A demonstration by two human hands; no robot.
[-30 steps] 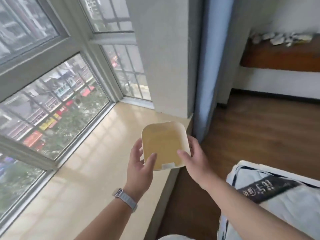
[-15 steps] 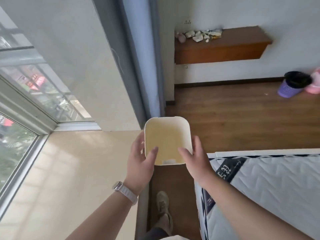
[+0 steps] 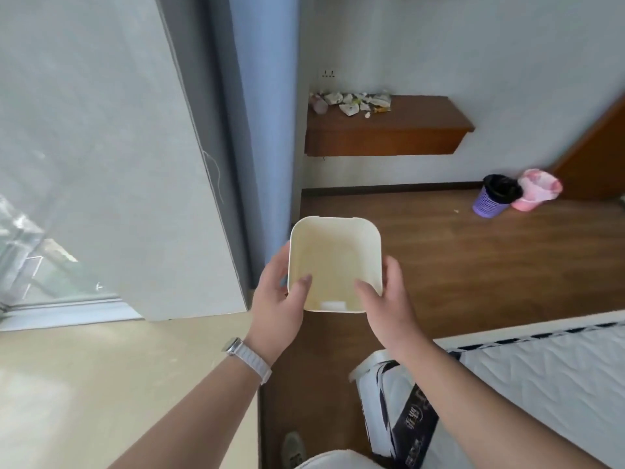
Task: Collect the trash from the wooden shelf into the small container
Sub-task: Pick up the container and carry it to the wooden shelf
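Note:
I hold a small cream square container (image 3: 334, 252) in front of me, its inside bare apart from a white label near the front wall. My left hand (image 3: 275, 299) grips its left side, thumb inside the rim. My right hand (image 3: 389, 299) grips its right side the same way. Far ahead, a wooden shelf (image 3: 389, 137) hangs on the wall. Several pieces of crumpled trash (image 3: 351, 103) lie on its left end, well beyond my hands.
A purple bin with a black liner (image 3: 495, 196) and a pink bin (image 3: 536, 189) stand on the wooden floor (image 3: 473, 265) at the right. A white mattress (image 3: 541, 384) lies at lower right. A blue curtain (image 3: 263, 113), grey pillar and beige window ledge (image 3: 118, 384) are at left.
My view has swung right from the window toward the room. The shelf and bins now show more fully and closer. Both hands keep the same hold on the container.

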